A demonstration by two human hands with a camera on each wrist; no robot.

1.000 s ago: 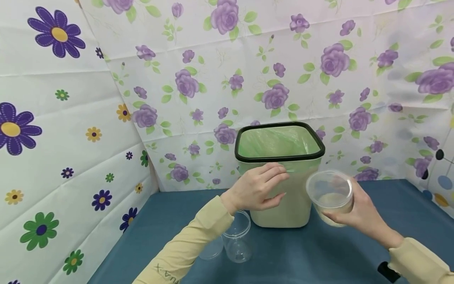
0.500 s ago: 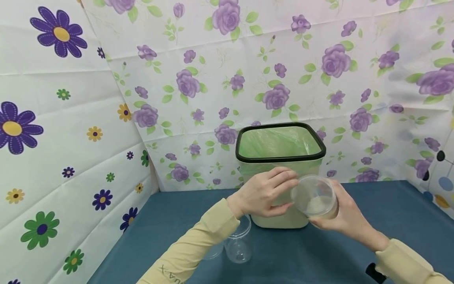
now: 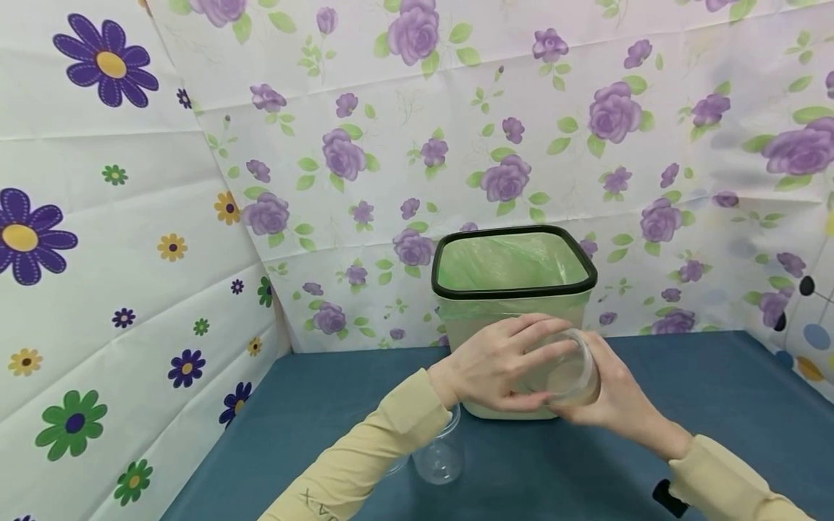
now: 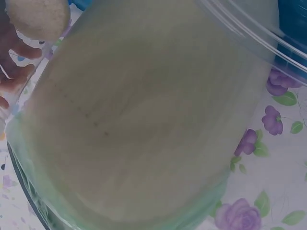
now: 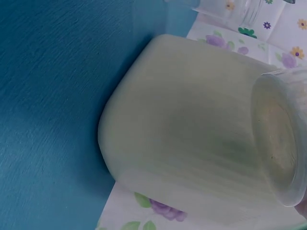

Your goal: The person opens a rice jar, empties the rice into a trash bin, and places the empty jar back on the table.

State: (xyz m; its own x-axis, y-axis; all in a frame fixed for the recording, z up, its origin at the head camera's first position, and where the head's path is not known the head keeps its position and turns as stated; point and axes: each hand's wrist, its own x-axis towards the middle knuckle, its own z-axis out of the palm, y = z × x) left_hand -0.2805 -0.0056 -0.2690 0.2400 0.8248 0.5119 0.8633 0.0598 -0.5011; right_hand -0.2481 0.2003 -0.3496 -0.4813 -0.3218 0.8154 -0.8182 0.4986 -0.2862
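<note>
My right hand (image 3: 619,391) holds a clear plastic jar (image 3: 570,373), tilted with its mouth end toward the left. Pale stuff with a few dark specks shows through the base of the jar (image 5: 276,139) in the right wrist view. From the left, my left hand (image 3: 498,362) reaches across the mouth end, fingers over the upper rim and thumb at the lower rim. Right-hand fingers (image 4: 19,62) appear at the upper left of the left wrist view, close to the pale contents. Both hands are in front of the bin, below its rim.
A pale green bin (image 3: 449,318) with a black rim and thin liner stands behind the hands. On the blue table (image 3: 313,405), a clear jar (image 3: 439,459) stands beside another clear round piece (image 3: 396,464), partly hidden by the left sleeve. Flowered cloth (image 3: 365,181) hangs behind.
My right hand has brought the jar left and turned its mouth end leftward. My left hand has moved slightly right, and its fingers have come onto the jar's rim.
</note>
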